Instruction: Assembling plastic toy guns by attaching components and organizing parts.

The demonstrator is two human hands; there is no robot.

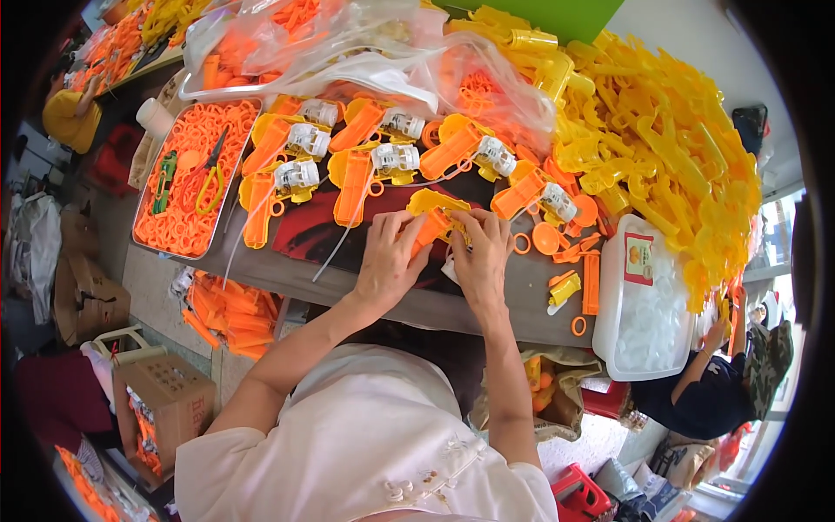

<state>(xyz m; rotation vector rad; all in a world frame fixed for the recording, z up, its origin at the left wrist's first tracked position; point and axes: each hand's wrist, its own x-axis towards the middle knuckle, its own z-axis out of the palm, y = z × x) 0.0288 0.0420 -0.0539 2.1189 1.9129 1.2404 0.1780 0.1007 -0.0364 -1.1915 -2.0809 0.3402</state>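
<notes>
Over the table's front part, my left hand (387, 259) is closed around the orange handle of a yellow-and-orange toy gun shell (432, 204). My right hand (481, 261) has its fingers bent onto the right side of the same shell; whatever small piece is under those fingertips is hidden. A small white part (450, 270) shows beside my right hand. Beyond both hands lie several similar toy guns (351, 178) in two rows, each with a clear mechanism (396, 158), some with thin pale tubes. One more toy gun (526, 190) rests right of my right hand.
On the left stands a tray (178, 252) of orange rings with scissors (211, 178) and green cutters (164, 181). A big heap of yellow shells (657, 122) fills the right. Nearer sits a white tub (619, 348) of clear parts. Orange caps (546, 237) lie loose. Co-workers (709, 383) are nearby.
</notes>
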